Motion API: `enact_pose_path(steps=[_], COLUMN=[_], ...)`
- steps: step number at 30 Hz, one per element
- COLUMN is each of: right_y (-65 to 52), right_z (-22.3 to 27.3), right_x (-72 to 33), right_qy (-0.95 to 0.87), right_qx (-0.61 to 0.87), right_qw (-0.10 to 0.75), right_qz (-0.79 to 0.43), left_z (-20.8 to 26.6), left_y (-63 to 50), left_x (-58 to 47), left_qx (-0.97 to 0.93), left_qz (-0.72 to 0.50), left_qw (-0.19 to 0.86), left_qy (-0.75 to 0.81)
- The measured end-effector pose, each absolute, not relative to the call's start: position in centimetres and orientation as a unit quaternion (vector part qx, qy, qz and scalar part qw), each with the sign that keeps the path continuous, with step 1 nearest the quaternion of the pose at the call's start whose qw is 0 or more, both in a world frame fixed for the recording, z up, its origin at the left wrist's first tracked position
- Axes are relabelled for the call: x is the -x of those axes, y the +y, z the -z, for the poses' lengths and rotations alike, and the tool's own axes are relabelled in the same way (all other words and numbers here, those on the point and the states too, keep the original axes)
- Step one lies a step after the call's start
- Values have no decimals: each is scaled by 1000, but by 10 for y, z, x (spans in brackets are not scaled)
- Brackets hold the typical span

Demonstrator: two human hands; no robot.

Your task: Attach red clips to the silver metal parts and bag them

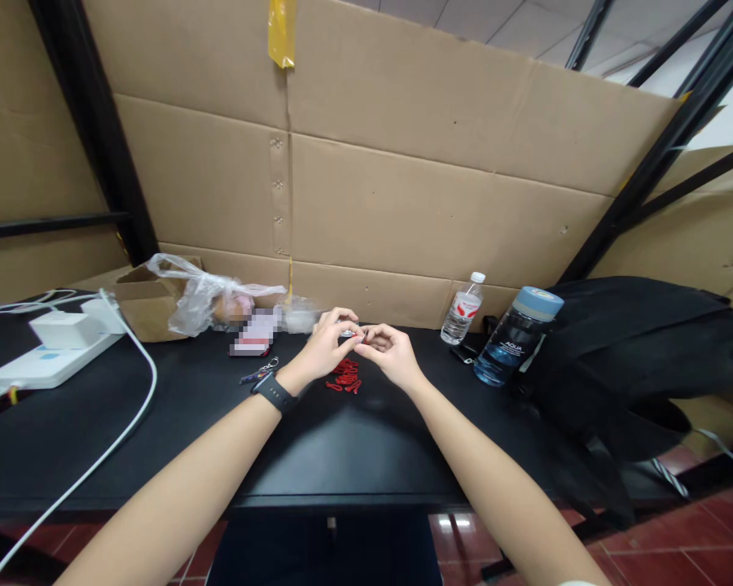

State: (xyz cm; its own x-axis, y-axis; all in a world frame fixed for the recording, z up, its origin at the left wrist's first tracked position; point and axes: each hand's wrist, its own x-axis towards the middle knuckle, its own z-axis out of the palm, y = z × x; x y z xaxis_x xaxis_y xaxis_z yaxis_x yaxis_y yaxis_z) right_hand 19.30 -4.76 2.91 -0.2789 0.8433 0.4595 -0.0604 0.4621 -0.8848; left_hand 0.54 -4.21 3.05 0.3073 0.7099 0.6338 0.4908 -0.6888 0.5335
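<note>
Above the black table, my left hand [330, 346] and my right hand [392, 352] meet with the fingertips close together. Both hands are closed in a pinch around a small piece with red and shiny parts [360, 338]; fingers hide most of it, so its kind does not show. A dark watch is on my left wrist. Just below the hands, a little heap of red cord-like pieces [345, 376] lies on the table. Left of my left hand rests a keychain [261, 371] with a metal ring.
A white power strip [52, 362] with a cable, a cardboard box [150, 305] and a clear plastic bag [199, 297] occupy the left side. To the right stand a water bottle [463, 309], a blue-lidded bottle [513, 338] and a black backpack [623, 350]. Cardboard [403, 203] walls the back.
</note>
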Motion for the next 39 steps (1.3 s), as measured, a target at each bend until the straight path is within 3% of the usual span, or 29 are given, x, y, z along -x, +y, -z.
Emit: enact_pose_path(steps=[12, 21, 26, 31, 39], right_y=[-44, -47, -42, -39, -29], right_z=[-24, -36, -34, -36, -35], right_x=[-198, -202, -208, -218, -228], right_qy=[-724, -805, -843, -865, -861], right_qx=[307, 319, 321, 317, 348], right_qw=[514, 475, 419, 380, 370], right_qz=[-343, -153, -102, -82, -34], left_z=[-26, -24, -27, -22, -13], left_y=[-37, -32, -40, -47, -38], left_x=[-14, -7, -8, -11, -6], left_qx=[-739, -759, -763, -829, -837], left_qz=[-524, -500, -487, -396, -362], left_qw=[241, 198, 139, 45, 33], left_qy=[347, 368, 401, 391, 408])
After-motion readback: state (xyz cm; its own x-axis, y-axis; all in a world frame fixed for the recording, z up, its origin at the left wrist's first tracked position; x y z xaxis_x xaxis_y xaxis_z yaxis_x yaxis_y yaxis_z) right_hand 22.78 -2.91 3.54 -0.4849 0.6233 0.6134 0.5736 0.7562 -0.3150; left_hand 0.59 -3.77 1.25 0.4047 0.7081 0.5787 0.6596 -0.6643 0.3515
